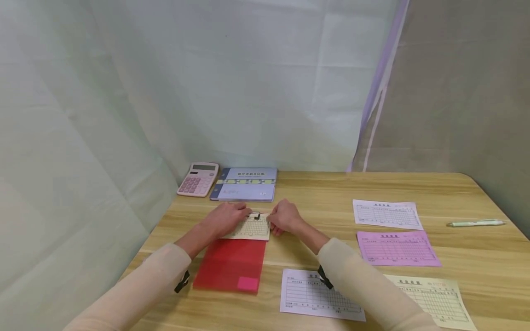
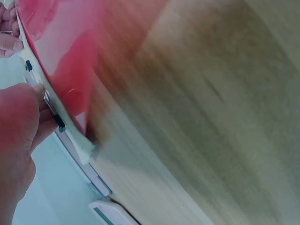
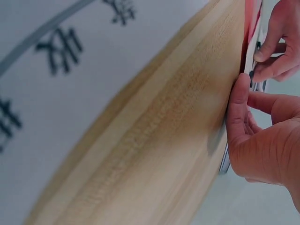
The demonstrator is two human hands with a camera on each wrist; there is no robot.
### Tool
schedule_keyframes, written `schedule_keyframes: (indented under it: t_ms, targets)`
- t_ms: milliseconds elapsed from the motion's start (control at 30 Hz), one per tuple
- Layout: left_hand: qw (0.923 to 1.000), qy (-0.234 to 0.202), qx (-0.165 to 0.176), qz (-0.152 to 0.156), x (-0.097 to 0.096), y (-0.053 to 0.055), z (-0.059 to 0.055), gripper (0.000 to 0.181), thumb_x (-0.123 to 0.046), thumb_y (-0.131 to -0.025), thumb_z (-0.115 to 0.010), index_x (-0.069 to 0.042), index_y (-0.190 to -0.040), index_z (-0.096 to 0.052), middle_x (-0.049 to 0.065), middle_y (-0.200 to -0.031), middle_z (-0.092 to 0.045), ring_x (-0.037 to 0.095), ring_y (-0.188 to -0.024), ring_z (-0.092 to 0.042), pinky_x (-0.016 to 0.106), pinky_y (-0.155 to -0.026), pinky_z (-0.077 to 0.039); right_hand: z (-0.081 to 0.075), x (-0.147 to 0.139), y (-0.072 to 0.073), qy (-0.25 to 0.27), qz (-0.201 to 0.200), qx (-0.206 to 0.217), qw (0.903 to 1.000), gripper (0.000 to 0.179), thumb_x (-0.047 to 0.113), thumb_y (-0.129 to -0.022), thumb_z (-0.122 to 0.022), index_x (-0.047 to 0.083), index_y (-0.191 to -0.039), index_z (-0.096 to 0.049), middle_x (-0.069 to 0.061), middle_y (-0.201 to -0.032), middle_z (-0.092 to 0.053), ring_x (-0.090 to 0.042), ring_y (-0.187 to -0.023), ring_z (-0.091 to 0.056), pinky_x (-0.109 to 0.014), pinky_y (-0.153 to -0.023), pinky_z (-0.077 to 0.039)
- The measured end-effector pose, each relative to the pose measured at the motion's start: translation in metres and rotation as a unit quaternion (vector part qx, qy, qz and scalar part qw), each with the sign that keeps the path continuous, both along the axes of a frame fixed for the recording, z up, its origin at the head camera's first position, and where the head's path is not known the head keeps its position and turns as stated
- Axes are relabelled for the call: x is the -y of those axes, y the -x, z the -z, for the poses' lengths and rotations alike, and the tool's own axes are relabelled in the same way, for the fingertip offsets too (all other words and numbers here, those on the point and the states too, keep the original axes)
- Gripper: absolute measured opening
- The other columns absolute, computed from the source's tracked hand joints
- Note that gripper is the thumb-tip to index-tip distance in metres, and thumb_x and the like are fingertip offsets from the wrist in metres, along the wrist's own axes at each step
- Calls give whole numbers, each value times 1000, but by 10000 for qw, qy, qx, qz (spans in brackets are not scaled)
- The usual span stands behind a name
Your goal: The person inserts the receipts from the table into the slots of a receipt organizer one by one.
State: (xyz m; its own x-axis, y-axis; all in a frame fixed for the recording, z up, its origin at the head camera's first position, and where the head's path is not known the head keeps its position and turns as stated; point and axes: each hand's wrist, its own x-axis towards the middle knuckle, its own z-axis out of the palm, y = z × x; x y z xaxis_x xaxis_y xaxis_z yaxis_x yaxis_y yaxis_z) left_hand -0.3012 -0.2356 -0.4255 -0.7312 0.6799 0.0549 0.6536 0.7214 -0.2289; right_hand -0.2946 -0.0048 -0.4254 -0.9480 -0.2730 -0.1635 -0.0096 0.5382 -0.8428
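Observation:
A cream printed form [image 1: 252, 230] lies over the top end of a translucent red folder [image 1: 232, 264]. At its upper edge sits a black binder clip [image 1: 257, 215] with silver wire handles. My left hand [image 1: 227, 219] pinches the clip; in the left wrist view its fingers are bent around the silver handle [image 2: 48, 102]. My right hand [image 1: 285, 218] pinches the form's right upper corner between thumb and fingers. The right wrist view shows my right hand [image 3: 262, 136] at that corner, just beside the left hand [image 3: 283, 42].
A pink calculator [image 1: 198, 179] and a blue account book [image 1: 246, 184] stand behind the hands. To the right lie a white form [image 1: 387, 214], a pink form [image 1: 397, 248], another cream form [image 1: 439, 299] and a pen [image 1: 476, 223]. Another white form [image 1: 306, 294] is partly under the right sleeve.

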Motion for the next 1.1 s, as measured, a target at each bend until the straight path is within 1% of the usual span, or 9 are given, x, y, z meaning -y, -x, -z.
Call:
schedule_keyframes:
  t_ms: [133, 267, 433, 600, 733, 833, 933, 1033, 1100]
  targets:
    - [9997, -27, 123, -206, -1, -1, 0, 27, -18, -106, -67, -17, -132, -72, 4, -110, -68, 19, -86, -67, 36, -84, -61, 1, 1, 1, -27, 18, -35, 10000, 30, 4, -99, -70, -4, -71, -70, -8, -58, -67, -15, -45, -64, -28, -48, -57]
    - [9996, -36, 73, -274, -1, -1, 1, 28, -18, -106, -68, -18, -133, -73, 3, -110, -68, 18, -87, -68, 35, -85, -61, 1, 1, 1, -88, 41, -60, 9999, 31, 5, -100, -70, -3, -70, -71, -7, -57, -66, -14, -44, -64, -27, -47, -56]
    - [9992, -193, 67, -349, -2, 0, 1, 26, -19, -105, -69, -17, -131, -75, 3, -108, -70, 19, -88, -69, 36, -85, -61, -3, -2, 0, 86, -94, 138, 9998, 27, 10, -102, -70, -6, -80, -72, -10, -63, -69, -15, -48, -65, -29, -51, -59]
    - [9978, -441, 246, -423, -1, -1, 0, 27, -21, -103, -73, -17, -130, -77, 4, -110, -72, 20, -91, -68, 38, -86, -60, -15, -18, 0, 213, -419, 184, 9987, 21, 13, -102, -71, -8, -104, -73, -17, -84, -74, -23, -66, -72, -32, -64, -62]
    - [9957, -653, 389, -520, 0, -1, -1, 28, -19, -100, -76, -15, -129, -78, 6, -110, -73, 22, -92, -67, 40, -87, -59, -32, -43, 3, -234, -645, -361, 9970, 27, 15, -101, -72, -6, -118, -71, -15, -101, -75, -28, -90, -74, -34, -79, -60]
    - [9939, -790, 496, -583, 1, -1, -2, 28, -19, -100, -77, -14, -128, -79, 5, -110, -74, 21, -93, -67, 40, -88, -59, -45, -67, 2, -663, -1015, -867, 9888, 35, 17, -101, -73, -7, -126, -69, -15, -113, -75, -30, -105, -71, -39, -90, -58]
    - [9921, -926, 592, -602, 0, 0, -3, 28, -20, -99, -78, -14, -127, -80, 3, -108, -74, 19, -92, -65, 39, -87, -58, -55, -93, -5, -1116, -1597, -1354, 9714, 41, 15, -101, -73, -9, -133, -66, -21, -123, -72, -36, -113, -69, -47, -98, -56]
    - [9904, -1043, 666, -609, 0, 1, -4, 28, -20, -98, -79, -15, -126, -80, 1, -106, -74, 18, -91, -65, 37, -87, -57, -61, -117, -15, -1444, -2144, -1516, 9540, 46, 14, -100, -75, -10, -137, -63, -26, -132, -68, -42, -117, -68, -51, -101, -55]
    - [9901, -1076, 678, -587, -1, 2, -4, 28, -20, -98, -79, -14, -125, -81, 1, -105, -74, 17, -91, -65, 37, -87, -57, -64, -130, -23, -1538, -2412, -1484, 9466, 49, 15, -99, -76, -10, -139, -62, -26, -135, -67, -44, -120, -66, -52, -101, -55]
